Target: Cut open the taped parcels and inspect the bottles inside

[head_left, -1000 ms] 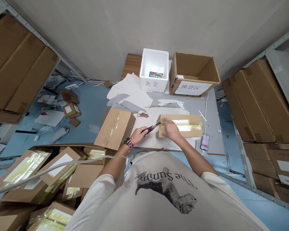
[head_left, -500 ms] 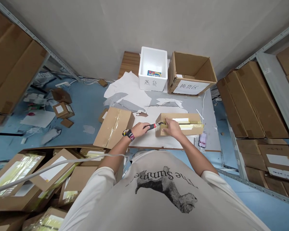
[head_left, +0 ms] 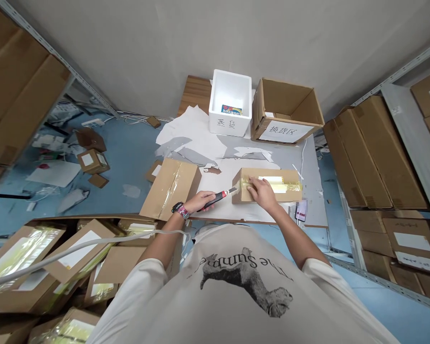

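My left hand (head_left: 199,202) is closed round the handle of a red and black box cutter (head_left: 220,196). Its bare blade points right, towards the near end of a long taped cardboard box (head_left: 288,192), a small gap away. On top of that box lies my right hand (head_left: 262,191), fingers spread over the yellow tape beside a white label (head_left: 272,179). Left of the cutter rests another cardboard box (head_left: 172,186), with clear tape along its seam.
White paper (head_left: 197,122) covers part of the table. At the back stand a white foam box (head_left: 227,125) holding a small colourful packet and an open carton (head_left: 290,131). A phone (head_left: 301,210) lies at the right front. Taped parcels (head_left: 89,248) fill a large carton at lower left.
The left hand has drawn the box cutter back, left and towards me, off the long box. The right hand has shifted slightly right and its fingers have spread on the tape.
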Demonstrator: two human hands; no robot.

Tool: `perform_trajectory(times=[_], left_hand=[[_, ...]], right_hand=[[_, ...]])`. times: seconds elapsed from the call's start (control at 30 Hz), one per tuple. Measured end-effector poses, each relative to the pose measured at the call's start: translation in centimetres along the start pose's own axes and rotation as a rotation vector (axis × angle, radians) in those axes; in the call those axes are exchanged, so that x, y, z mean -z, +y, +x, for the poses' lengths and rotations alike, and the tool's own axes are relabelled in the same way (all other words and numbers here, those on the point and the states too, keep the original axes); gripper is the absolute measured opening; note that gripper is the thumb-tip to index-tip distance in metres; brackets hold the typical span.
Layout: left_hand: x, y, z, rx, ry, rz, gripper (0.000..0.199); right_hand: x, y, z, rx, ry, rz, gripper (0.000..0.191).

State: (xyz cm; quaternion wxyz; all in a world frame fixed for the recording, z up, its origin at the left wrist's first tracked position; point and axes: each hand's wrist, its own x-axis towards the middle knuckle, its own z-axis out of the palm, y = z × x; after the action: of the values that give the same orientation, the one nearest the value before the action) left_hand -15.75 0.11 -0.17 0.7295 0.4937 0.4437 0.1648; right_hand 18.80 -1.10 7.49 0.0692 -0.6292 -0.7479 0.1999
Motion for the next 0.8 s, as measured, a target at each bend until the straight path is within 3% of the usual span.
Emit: perform_trajectory(times=[0.13,0.23,0.3,0.33,0.43,0.6,0.8], left_hand=[[1.0,-1.5,-1.0,-0.019,0.176,-0.071,0.073],[0.9,-1.9,-0.9,-0.058,0.344,-0.135,0.085],[0.4,-1.9,-0.7,-0.083,0.428,-0.157,0.091],[0.0,-1.8,-0.6,-0.093,0.458,-0.156,0.091],[-1.1,-1.4,-0.6,-0.135,0.515,-0.096,0.085],[-2.4,-0.9,-1.3,-0.211,0.557,0.095,0.066],[-3.2,-0.2,-1.7,-0.281,0.609,0.233,0.055]], right_hand=[[0.8,1.2,0.9,-0.054,0.006,0.044,0.036],[1.8,1.9,2.2,-0.084,-0.011,0.013,0.025],[2.1,2.3,3.0,-0.032,0.0,-0.041,0.022],[2.0,2.5,3.3,0.011,0.004,-0.068,0.03],[1.1,3.1,3.8,0.128,0.005,-0.129,0.05],[-1.0,4.2,3.5,0.161,0.011,-0.187,0.056],[-0.5,4.1,3.2,0.214,-0.051,-0.219,0.067]])
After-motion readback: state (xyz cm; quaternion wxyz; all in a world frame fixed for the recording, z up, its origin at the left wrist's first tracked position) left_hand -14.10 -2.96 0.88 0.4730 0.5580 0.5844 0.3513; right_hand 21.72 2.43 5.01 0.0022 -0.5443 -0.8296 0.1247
